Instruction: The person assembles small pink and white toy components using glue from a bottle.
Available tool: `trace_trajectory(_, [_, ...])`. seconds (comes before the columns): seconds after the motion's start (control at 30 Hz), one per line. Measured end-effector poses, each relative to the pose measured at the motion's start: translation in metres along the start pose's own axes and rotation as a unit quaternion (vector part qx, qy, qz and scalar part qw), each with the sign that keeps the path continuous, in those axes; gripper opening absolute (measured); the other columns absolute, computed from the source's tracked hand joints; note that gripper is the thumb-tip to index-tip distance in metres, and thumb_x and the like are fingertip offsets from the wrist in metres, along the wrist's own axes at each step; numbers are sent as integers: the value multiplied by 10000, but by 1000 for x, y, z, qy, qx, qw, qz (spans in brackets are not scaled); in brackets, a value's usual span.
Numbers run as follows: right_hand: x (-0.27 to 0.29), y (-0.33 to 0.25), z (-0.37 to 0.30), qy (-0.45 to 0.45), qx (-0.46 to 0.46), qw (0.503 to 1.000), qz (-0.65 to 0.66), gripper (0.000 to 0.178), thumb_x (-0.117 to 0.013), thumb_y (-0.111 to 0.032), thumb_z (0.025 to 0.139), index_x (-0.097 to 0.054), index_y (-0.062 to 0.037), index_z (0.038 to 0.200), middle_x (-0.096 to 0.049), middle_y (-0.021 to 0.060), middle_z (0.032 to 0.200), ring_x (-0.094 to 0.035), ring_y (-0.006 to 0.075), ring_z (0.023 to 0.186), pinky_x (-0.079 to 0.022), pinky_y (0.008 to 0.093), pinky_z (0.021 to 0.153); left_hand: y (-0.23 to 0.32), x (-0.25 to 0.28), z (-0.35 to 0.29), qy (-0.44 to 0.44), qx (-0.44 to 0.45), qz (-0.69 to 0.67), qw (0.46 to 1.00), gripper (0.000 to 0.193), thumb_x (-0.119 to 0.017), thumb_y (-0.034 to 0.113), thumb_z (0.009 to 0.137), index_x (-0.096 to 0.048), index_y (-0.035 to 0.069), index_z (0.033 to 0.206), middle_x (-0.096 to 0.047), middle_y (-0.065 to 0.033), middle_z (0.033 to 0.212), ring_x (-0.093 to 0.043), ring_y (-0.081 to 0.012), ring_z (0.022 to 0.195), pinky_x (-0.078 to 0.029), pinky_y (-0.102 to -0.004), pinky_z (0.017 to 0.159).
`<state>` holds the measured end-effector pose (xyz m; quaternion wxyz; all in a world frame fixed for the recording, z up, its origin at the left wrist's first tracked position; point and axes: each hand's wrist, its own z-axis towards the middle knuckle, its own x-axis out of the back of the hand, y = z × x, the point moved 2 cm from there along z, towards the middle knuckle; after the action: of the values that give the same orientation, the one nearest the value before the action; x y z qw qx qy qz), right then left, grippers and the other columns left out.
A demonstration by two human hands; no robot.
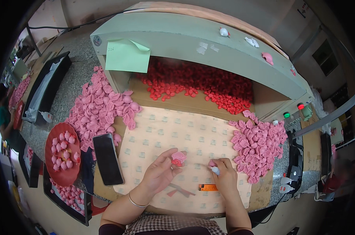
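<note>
Between the fingertips of my left hand (158, 172) is a small pink plastic part (179, 156), with a red piece (176, 162) against its lower side. My right hand (226, 178) is closed around what looks like a small white squeeze bottle (215, 170); its white end points toward the left hand, and the rest is hidden by the fingers. Both hands are above the patterned cream work sheet (177, 133), a short gap between them. An orange-handled cutter (207, 187) lies beside the right hand. Dark reddish strips (180, 190) lie near the left wrist.
Pink shell parts lie heaped at left (101, 103) and right (259, 147). Red pieces (201, 84) fill the green-grey shelf box (208, 49). A phone (108, 159) and a red tray (52, 172) of pink pieces are at left; white squeeze bottles (286, 188) are at right.
</note>
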<state>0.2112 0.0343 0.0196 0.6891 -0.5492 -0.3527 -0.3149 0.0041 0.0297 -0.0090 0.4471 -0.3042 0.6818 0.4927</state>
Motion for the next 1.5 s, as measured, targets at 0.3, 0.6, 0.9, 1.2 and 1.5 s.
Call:
trace_trajectory(0.3, [18,-30,10,23,3,967,255,269,-660,-10,645,-572,-33,898,-554,94,889,-544,156,678,-443,252,552,-6,-8,-4,-42,23,55,997,345,-399,121,879,-367,44,1213,-465,-80,1139,-485,-163,990,-404,-299,839])
trace_trajectory(0.6, [4,-65,19,31,226,948,222,302,-695,-7,621,-564,-9,893,-542,123,898,-568,178,761,-492,226,543,-6,-7,-6,-23,44,180,982,339,-428,146,871,-404,44,1194,-477,-60,1115,-483,-119,957,-422,-266,807])
trace_trajectory(0.9, [1,-64,20,33,241,947,210,308,-698,-3,607,-568,-16,886,-540,122,892,-572,199,776,-511,242,579,-1,-10,-7,-43,38,283,958,331,-446,112,860,-425,36,1182,-485,-61,1098,-487,-122,946,-418,-261,813])
trace_trajectory(1.2, [-4,-70,17,57,289,940,172,335,-721,-43,583,-569,-33,881,-531,107,876,-565,188,728,-489,244,556,3,-11,-6,-98,-63,307,945,338,-483,-5,811,-446,17,1146,-473,-73,1097,-475,-172,1006,-412,-294,855])
trace_trajectory(1.5, [-9,-64,9,80,218,955,183,439,-741,-93,511,-588,-62,921,-526,48,787,-548,167,673,-469,260,508,2,-17,-9,-83,-4,203,976,279,-483,-12,809,-451,-1,1086,-481,-129,1083,-481,-203,1009,-425,-333,846])
